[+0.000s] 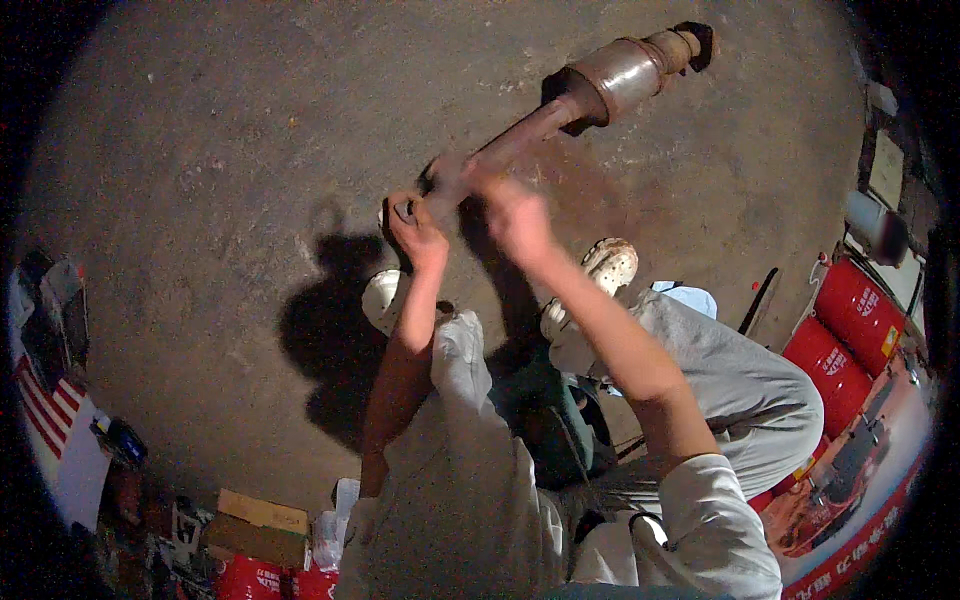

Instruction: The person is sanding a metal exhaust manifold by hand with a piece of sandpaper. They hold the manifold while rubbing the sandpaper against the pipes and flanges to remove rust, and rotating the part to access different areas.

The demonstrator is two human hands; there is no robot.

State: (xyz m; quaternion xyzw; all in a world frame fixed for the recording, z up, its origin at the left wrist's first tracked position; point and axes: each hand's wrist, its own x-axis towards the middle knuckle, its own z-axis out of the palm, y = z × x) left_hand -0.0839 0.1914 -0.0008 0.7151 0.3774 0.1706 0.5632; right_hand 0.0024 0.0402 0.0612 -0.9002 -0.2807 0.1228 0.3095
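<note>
A rusty exhaust pipe with a rounded metal canister (628,78) lies aslant on the floor ahead of me, its thin end toward me. My left hand (416,238) is closed at the near end of this pipe, thumb and fingers curled round it. Just right of it, my right hand (517,220) reaches to the pipe's near part and is smeared by motion, so its fingers cannot be made out. A blurred greyish patch (447,190) shows between the two hands; what it is I cannot tell.
Pale perforated clogs (611,264) are on my feet, close to the pipe. Red drums (828,365) stand at the right. At the lower left are a cardboard box (258,522) and more red containers (250,578). A thin dark strip (762,298) lies near the drums.
</note>
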